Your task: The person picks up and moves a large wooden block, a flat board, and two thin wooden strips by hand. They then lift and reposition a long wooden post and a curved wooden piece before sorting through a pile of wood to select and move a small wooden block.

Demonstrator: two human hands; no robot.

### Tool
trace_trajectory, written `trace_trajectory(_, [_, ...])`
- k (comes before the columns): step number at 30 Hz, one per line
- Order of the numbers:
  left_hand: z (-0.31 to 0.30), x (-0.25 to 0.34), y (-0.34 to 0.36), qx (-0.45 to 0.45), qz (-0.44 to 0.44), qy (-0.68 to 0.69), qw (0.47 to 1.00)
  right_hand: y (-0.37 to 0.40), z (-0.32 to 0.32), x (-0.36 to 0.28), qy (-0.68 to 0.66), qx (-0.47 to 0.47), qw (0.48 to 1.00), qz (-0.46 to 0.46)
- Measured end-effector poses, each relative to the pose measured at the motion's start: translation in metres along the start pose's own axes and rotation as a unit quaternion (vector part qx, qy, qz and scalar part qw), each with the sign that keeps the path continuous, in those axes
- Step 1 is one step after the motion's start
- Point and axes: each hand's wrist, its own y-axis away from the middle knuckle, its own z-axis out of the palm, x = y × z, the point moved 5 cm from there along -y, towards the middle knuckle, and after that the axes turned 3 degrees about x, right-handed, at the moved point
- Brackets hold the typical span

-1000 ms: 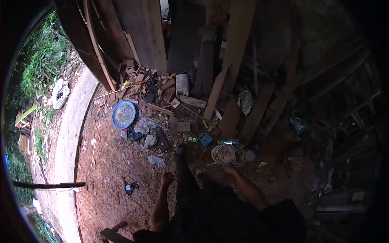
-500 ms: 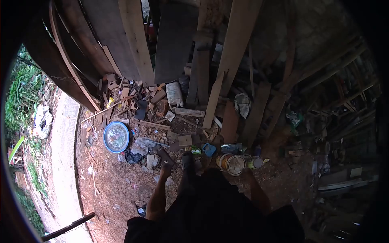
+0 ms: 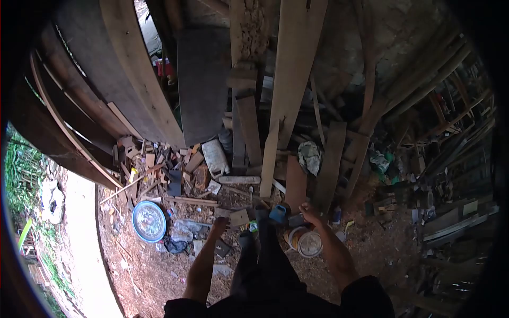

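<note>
My left hand [image 3: 220,226] is held out low, near a small wooden block [image 3: 239,218], its fingers apart with nothing seen in them. To the right, my right hand [image 3: 310,213] is above the round bucket [image 3: 309,244]; its fingers are bent, and whether they hold anything is too small to tell. Between the hands lie a blue plastic container [image 3: 278,213] and a small green packet [image 3: 253,227]. My dark-clothed legs extend below them. Left of my left hand are crumpled clear plastic [image 3: 186,231] and a round blue-rimmed basin [image 3: 149,221].
Tall planks [image 3: 297,69] lean at the back beside a dark board [image 3: 202,87]. A whitish jerrycan [image 3: 214,158] stands by scattered wood scraps [image 3: 154,159]. More timber [image 3: 456,222] is piled at right. A bright concrete strip [image 3: 85,238] runs along the left.
The view has tilted upward, so the scene sits lower. My right hand has risen from beside the bucket to above it. My left hand has moved away from the dark flat piece near it.
</note>
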Motion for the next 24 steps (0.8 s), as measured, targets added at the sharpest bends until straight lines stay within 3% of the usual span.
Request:
trace_trajectory(1, [0.005, 0.008, -0.019, 0.002, 0.004, -0.003, 1.000, -0.030, 0.003, 0.007, 0.042, 0.019, 0.997, -0.064])
trace_trajectory(2, [0.013, 0.011, -0.042, -0.035, 0.036, 0.063, 0.997, -0.050, -0.002, -0.003, 0.038, 0.019, 0.997, -0.067])
trace_trajectory(3, [0.020, 0.016, -0.064, -0.072, 0.064, 0.126, 0.987, -0.065, -0.003, -0.011, 0.018, -0.022, 1.000, 0.001])
trace_trajectory(4, [0.032, 0.042, -0.073, -0.043, 0.079, 0.047, 0.995, -0.087, -0.003, -0.015, -0.001, -0.062, 0.996, 0.066])
trace_trajectory(5, [0.039, 0.047, -0.105, -0.040, 0.078, 0.045, 0.995, -0.117, -0.002, -0.017, -0.003, -0.065, 0.996, 0.066])
trace_trajectory(6, [0.046, 0.058, -0.138, -0.047, 0.248, -0.079, 0.964, -0.143, 0.004, -0.020, 0.045, -0.059, 0.997, 0.007])
trace_trajectory(7, [0.059, 0.057, -0.165, -0.058, 0.403, -0.196, 0.892, -0.166, 0.011, -0.016, 0.096, -0.055, 0.993, -0.049])
trace_trajectory(8, [0.074, 0.059, -0.194, -0.005, 0.552, -0.393, 0.736, -0.187, 0.016, -0.019, 0.114, -0.054, 0.989, -0.075])
trace_trajectory(9, [0.093, 0.054, -0.226, 0.041, 0.656, -0.552, 0.514, -0.205, 0.021, -0.025, 0.131, -0.052, 0.985, -0.098])
trace_trajectory(10, [0.101, 0.064, -0.247, 0.017, 0.576, -0.533, 0.620, -0.220, 0.029, -0.022, 0.113, -0.069, 0.990, -0.051])
trace_trajectory(11, [0.108, 0.082, -0.269, 0.001, 0.389, -0.444, 0.807, -0.240, 0.036, -0.021, 0.097, -0.081, 0.992, -0.008])
trace_trajectory(12, [0.118, 0.091, -0.289, 0.030, 0.242, -0.386, 0.889, -0.254, 0.041, -0.025, 0.087, -0.072, 0.994, -0.013])
trace_trajectory(13, [0.130, 0.099, -0.308, 0.055, 0.172, -0.370, 0.911, -0.270, 0.053, -0.023, 0.075, -0.064, 0.995, -0.018])
trace_trajectory(15, [0.146, 0.091, -0.364, 0.042, 0.314, -0.316, 0.894, -0.315, 0.088, 0.008, 0.076, -0.049, 0.996, -0.004])
trace_trajectory(17, [0.170, 0.095, -0.405, 0.026, 0.330, -0.409, 0.851, -0.342, 0.106, 0.007, 0.063, -0.039, 0.997, 0.005])
trace_trajectory(19, [0.181, 0.095, -0.437, 0.046, 0.317, -0.378, 0.869, -0.382, 0.133, 0.028, 0.036, 0.022, 0.998, -0.047])
trace_trajectory(22, [0.199, 0.090, -0.484, -0.021, 0.287, -0.288, 0.914, -0.425, 0.146, 0.022, 0.025, 0.060, 0.997, -0.030])
trace_trajectory(24, [0.204, 0.095, -0.490, 0.030, 0.296, -0.272, 0.915, -0.443, 0.157, 0.014, -0.005, 0.075, 0.997, -0.023])
